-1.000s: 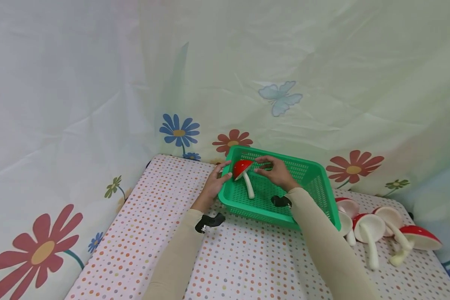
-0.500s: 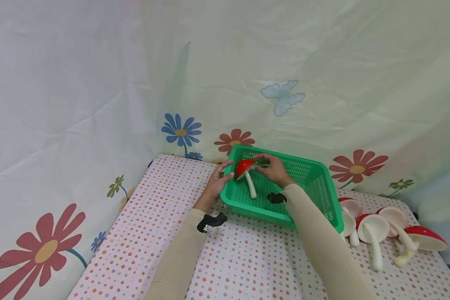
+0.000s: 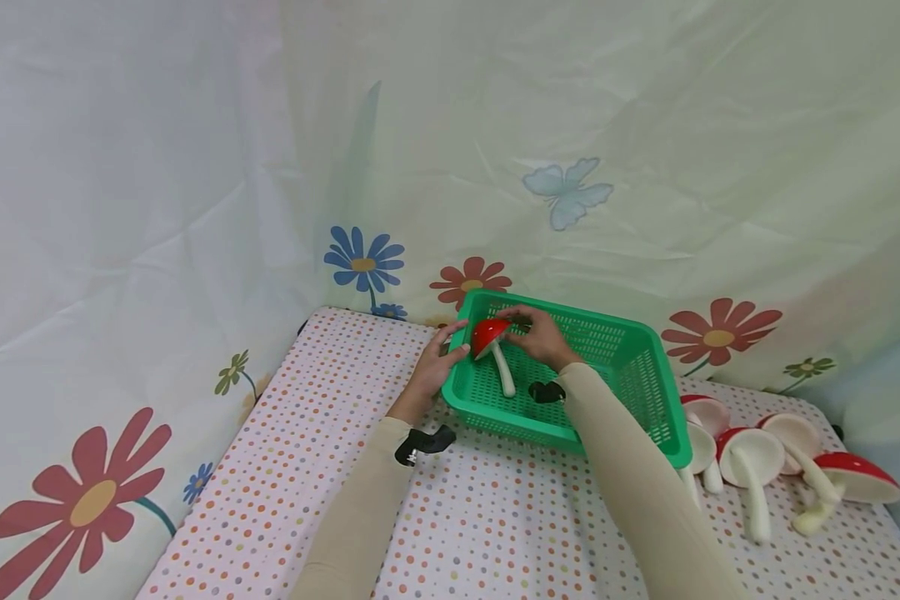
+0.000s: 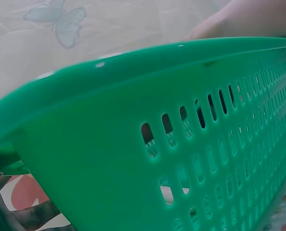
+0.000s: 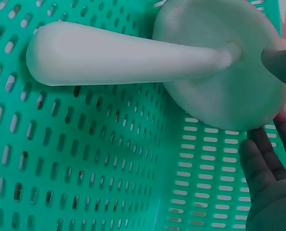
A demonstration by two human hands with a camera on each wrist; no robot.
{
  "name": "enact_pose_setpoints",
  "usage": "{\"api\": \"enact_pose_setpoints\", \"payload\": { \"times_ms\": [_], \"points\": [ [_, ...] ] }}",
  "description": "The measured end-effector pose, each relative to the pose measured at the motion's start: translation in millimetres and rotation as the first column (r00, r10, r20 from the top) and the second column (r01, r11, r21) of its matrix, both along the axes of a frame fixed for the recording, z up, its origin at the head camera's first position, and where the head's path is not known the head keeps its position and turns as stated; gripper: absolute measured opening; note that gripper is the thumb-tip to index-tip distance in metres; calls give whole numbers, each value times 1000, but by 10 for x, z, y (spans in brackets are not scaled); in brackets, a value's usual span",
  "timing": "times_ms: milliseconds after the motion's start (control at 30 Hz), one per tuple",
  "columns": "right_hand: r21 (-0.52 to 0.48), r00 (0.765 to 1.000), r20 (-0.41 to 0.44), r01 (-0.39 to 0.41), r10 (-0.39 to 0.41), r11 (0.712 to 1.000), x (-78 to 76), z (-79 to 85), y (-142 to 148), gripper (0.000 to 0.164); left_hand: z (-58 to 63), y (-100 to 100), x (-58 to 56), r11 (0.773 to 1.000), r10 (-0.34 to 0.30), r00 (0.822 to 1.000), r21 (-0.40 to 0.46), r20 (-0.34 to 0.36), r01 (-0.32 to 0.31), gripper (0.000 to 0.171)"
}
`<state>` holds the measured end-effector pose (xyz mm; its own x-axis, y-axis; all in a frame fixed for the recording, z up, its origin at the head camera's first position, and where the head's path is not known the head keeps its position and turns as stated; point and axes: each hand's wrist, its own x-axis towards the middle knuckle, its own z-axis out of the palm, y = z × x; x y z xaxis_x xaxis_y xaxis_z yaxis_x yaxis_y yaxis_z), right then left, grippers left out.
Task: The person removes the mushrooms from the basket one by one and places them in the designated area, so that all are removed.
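A toy mushroom (image 3: pixel 490 335) with a red, white-spotted cap and a white stem lies at the left end of a green plastic basket (image 3: pixel 528 423). My right hand (image 3: pixel 543 337) pinches the cap's edge. In the right wrist view, one digit (image 5: pixel 279 65) lies over the pale underside of the cap (image 5: pixel 215 103), with other fingers (image 5: pixel 260 166) behind its rim. My left hand (image 3: pixel 429 367) holds the basket's left rim. The left wrist view shows the basket's perforated wall (image 4: pixel 94 144), with dark fingers (image 4: pixel 37 214) partly hidden behind its corner.
Several more red-capped mushrooms (image 3: pixel 753 458) lie on the dotted tablecloth (image 3: pixel 480 533), just right of the basket. A flowered curtain (image 3: pixel 420 150) hangs close behind and along the left side of the table.
My right hand has moved slightly left and its fingers have come together on the mushroom's cap. The left hand stays at the rim. The view has shifted a little.
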<state>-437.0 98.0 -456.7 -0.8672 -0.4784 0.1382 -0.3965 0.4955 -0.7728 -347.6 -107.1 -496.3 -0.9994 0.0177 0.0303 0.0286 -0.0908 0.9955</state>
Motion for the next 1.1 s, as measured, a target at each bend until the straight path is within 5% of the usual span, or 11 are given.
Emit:
{"api": "enact_pose_setpoints", "payload": {
  "times_ms": [1100],
  "points": [
    [65, 998, -47, 37, -34, 997, -76, -98, -108, 25, -5, -2, -6, 999, -2, 1000, -34, -17, 1, 48]
  ]
}}
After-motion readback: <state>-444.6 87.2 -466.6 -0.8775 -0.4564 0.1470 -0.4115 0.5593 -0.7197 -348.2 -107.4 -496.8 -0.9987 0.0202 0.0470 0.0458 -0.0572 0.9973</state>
